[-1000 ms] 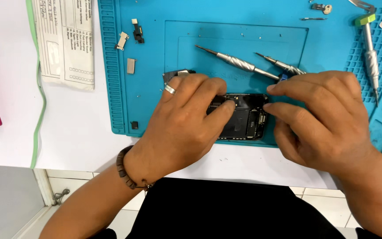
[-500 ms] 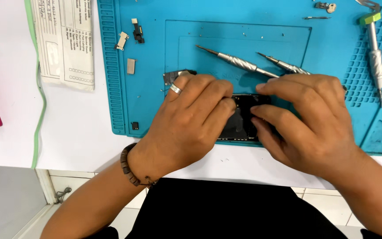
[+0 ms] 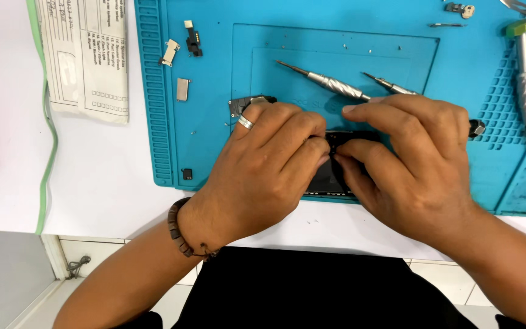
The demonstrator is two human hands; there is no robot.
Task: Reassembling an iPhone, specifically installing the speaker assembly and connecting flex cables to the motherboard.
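An opened black phone (image 3: 331, 173) lies on the blue repair mat (image 3: 214, 146) near the table's front edge, mostly hidden under both hands. My left hand (image 3: 263, 167), with a silver ring and a bead bracelet, covers its left part, fingers curled down onto it. My right hand (image 3: 409, 164) covers the right part. Its fingertips meet the left hand's over the middle of the phone and pinch at something too small to tell.
Two silver screwdrivers (image 3: 330, 82) (image 3: 391, 85) lie on the mat just beyond the hands, a third with a green collar (image 3: 523, 67) at the right. Small metal parts (image 3: 182, 89) sit at the mat's left. A printed paper sheet (image 3: 86, 55) lies on the white table.
Both hands have closed in together over the phone, hiding more of it. The right hand's fingers have shifted left to meet the left hand's fingertips.
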